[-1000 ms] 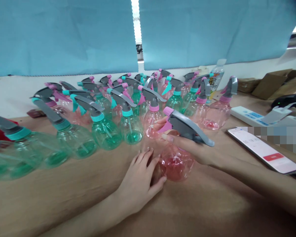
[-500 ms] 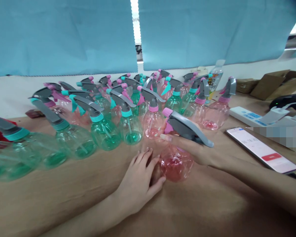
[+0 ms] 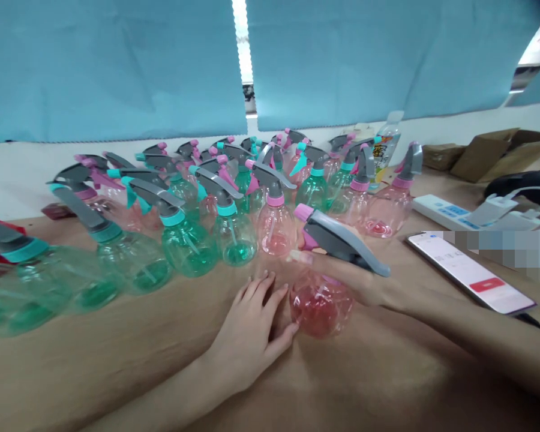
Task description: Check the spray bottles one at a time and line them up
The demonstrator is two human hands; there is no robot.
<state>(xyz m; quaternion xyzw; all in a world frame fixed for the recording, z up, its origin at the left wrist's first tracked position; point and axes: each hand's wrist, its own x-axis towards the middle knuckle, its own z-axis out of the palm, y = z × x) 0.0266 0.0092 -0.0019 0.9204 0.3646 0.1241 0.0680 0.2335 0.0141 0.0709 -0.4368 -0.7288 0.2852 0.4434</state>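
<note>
A pink spray bottle (image 3: 320,305) with a grey and pink trigger head stands on the table in front of me. My right hand (image 3: 342,270) is wrapped round its neck, just under the spray head; some of the fingers are hidden behind it. To its left, my left hand (image 3: 247,324) lies on the table with the fingers spread, the thumb tip near or against the bottle's base. Just behind stand a clear pink spray bottle (image 3: 276,228) and a green spray bottle (image 3: 236,240) with a turquoise collar.
Several green and pink spray bottles fill the back and left of the table. On the right lie a lit phone (image 3: 472,273) and a white power strip (image 3: 445,210) with plugs. Behind them are a cardboard box (image 3: 495,156) and a labelled drink bottle (image 3: 389,141). Blue sheeting (image 3: 117,66) covers the wall.
The view has shifted slightly, moving the background a little to the left. Both hands and the held spray bottle keep nearly the same position.
</note>
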